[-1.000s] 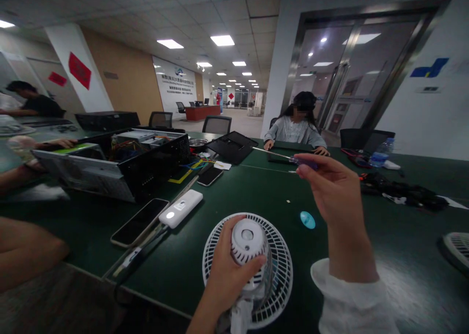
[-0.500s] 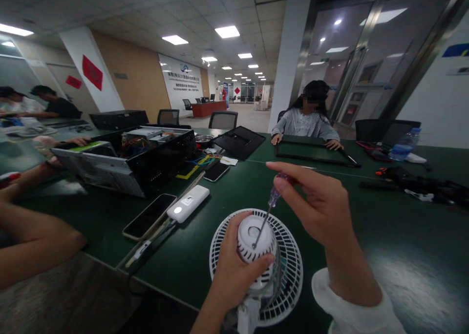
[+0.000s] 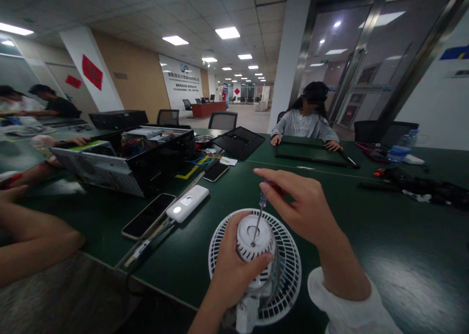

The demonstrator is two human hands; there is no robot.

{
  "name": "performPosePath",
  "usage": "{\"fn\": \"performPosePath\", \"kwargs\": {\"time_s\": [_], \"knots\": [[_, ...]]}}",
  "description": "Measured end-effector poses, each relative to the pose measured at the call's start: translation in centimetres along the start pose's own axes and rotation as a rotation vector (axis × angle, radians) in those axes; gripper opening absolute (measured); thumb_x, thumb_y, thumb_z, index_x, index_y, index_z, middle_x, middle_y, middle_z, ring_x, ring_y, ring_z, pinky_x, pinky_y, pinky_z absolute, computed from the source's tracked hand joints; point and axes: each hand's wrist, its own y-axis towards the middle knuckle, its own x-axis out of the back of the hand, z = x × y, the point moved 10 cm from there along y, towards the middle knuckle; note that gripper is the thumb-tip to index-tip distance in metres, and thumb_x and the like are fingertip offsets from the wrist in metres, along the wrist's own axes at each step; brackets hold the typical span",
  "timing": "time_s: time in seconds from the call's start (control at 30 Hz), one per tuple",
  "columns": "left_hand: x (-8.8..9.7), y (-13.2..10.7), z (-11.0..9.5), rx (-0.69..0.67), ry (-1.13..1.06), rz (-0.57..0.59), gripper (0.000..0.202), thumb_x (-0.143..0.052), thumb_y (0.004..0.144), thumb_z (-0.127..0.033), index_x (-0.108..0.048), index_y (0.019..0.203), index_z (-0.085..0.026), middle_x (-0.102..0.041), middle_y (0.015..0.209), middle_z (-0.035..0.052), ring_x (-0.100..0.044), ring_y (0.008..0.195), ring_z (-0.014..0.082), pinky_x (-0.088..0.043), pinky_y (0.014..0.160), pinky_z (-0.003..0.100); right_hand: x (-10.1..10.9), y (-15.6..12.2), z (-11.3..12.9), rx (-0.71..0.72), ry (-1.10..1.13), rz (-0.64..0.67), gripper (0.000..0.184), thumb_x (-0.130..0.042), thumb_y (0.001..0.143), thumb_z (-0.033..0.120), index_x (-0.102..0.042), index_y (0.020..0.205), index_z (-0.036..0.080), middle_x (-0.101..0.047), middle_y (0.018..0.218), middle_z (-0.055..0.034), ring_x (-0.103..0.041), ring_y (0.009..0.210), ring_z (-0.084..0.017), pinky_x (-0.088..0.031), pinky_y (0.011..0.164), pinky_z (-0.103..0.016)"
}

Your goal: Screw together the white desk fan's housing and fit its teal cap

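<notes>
A small white fan (image 3: 282, 256) lies with its grille down on the dark green table (image 3: 384, 236), motor housing (image 3: 252, 239) facing up. My left hand (image 3: 230, 275) is wrapped round the housing from below. My right hand (image 3: 300, 204) pinches a small screwdriver (image 3: 258, 217) with a purple handle. The tool points steeply down and its tip rests on the top of the housing.
A white power bank (image 3: 187, 203) and a phone (image 3: 148, 216) lie left of the fan, with an open computer case (image 3: 146, 160) behind them. Another person's arm (image 3: 36, 241) rests at the left. A seated person across the table touches a black frame (image 3: 315, 154).
My right hand swung the screwdriver from pointing away level over the table down to the housing top, then lowered a little. The camera shifted slightly.
</notes>
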Motion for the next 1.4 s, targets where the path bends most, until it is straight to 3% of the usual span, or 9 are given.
{"fn": "performPosePath", "kwargs": {"time_s": [0.2,0.33,0.43,0.57,0.73,0.9,1.1,1.27,1.4], "knots": [[0.1,-0.1,-0.1,0.000,0.004,-0.013,0.059,-0.069,0.066,-0.020,-0.043,0.119,-0.023,-0.053,0.120,0.0058,-0.052,0.110,0.0260,-0.037,0.098,0.040,-0.6,0.1,0.2,-0.001,0.035,0.052,0.026,-0.047,0.087,0.016,-0.061,0.109,0.014,-0.068,0.085,-0.0054,-0.063,0.079,-0.015,-0.049,0.072,-0.028],[-0.1,0.0,-0.2,0.003,-0.010,0.005,0.059,-0.069,0.066,-0.021,-0.043,0.119,-0.023,-0.053,0.121,0.0061,-0.052,0.110,0.0261,-0.039,0.096,0.039,-0.8,0.0,0.3,-0.012,0.130,0.095,0.030,-0.044,0.089,0.016,-0.056,0.116,0.018,-0.067,0.097,-0.0061,-0.061,0.089,-0.015,-0.049,0.077,-0.030],[-0.1,0.0,-0.2,-0.002,-0.017,0.006,0.060,-0.069,0.067,-0.023,-0.042,0.120,-0.023,-0.053,0.122,0.0062,-0.052,0.111,0.0264,-0.039,0.097,0.040,-0.7,0.1,0.4,-0.030,0.197,0.054,0.029,-0.048,0.087,0.016,-0.056,0.115,0.018,-0.067,0.099,-0.0048,-0.062,0.087,-0.014,-0.050,0.075,-0.027],[0.1,0.0,0.1,0.014,0.001,-0.013,0.060,-0.070,0.066,-0.023,-0.042,0.120,-0.022,-0.052,0.122,0.0067,-0.051,0.112,0.0275,-0.039,0.096,0.041,-0.7,0.2,0.2,-0.076,0.139,-0.027,0.017,-0.057,0.083,0.023,-0.061,0.099,0.020,-0.068,0.092,-0.0039,-0.062,0.082,-0.015,-0.050,0.072,-0.028],[0.0,-0.1,-0.2,-0.003,0.000,-0.003,0.060,-0.069,0.068,-0.025,-0.042,0.121,-0.022,-0.051,0.122,0.0073,-0.051,0.111,0.0274,-0.038,0.098,0.042,-1.2,0.1,0.3,-0.117,0.224,0.029,0.028,-0.045,0.086,0.014,-0.060,0.108,0.021,-0.068,0.094,-0.0045,-0.063,0.085,-0.015,-0.050,0.073,-0.029],[0.1,0.0,0.0,0.010,0.032,-0.010,0.061,-0.070,0.067,-0.027,-0.042,0.121,-0.022,-0.050,0.123,0.0067,-0.049,0.114,0.0272,-0.035,0.100,0.042,-0.6,0.2,0.7,-0.117,0.177,-0.004,0.018,-0.056,0.081,0.019,-0.062,0.098,0.018,-0.066,0.086,-0.0041,-0.060,0.075,-0.014,-0.049,0.069,-0.028],[0.2,0.0,0.2,0.010,0.025,-0.024,0.062,-0.070,0.065,-0.025,-0.043,0.121,-0.022,-0.051,0.123,0.0070,-0.050,0.112,0.0278,-0.036,0.099,0.041,-0.3,0.0,0.8,-0.137,0.252,0.007,0.023,-0.046,0.085,0.013,-0.061,0.100,0.022,-0.067,0.098,-0.0041,-0.062,0.090,-0.015,-0.050,0.074,-0.029],[0.3,0.0,0.0,0.016,0.046,-0.022,0.063,-0.071,0.065,-0.023,-0.043,0.122,-0.023,-0.053,0.122,0.0068,-0.051,0.112,0.0282,-0.037,0.098,0.042,0.4,0.0,1.2,-0.126,0.199,-0.041,0.013,-0.058,0.081,0.020,-0.062,0.094,0.021,-0.067,0.085,-0.0013,-0.061,0.074,-0.014,-0.050,0.069,-0.028],[0.1,0.1,0.0,-0.002,0.025,-0.013,0.062,-0.070,0.067,-0.023,-0.042,0.122,-0.022,-0.052,0.123,0.0074,-0.050,0.114,0.0282,-0.037,0.099,0.042,0.0,0.0,1.1,-0.135,0.171,-0.034,0.019,-0.050,0.085,0.018,-0.063,0.099,0.019,-0.067,0.092,-0.0054,-0.061,0.087,-0.016,-0.049,0.074,-0.029]]}}
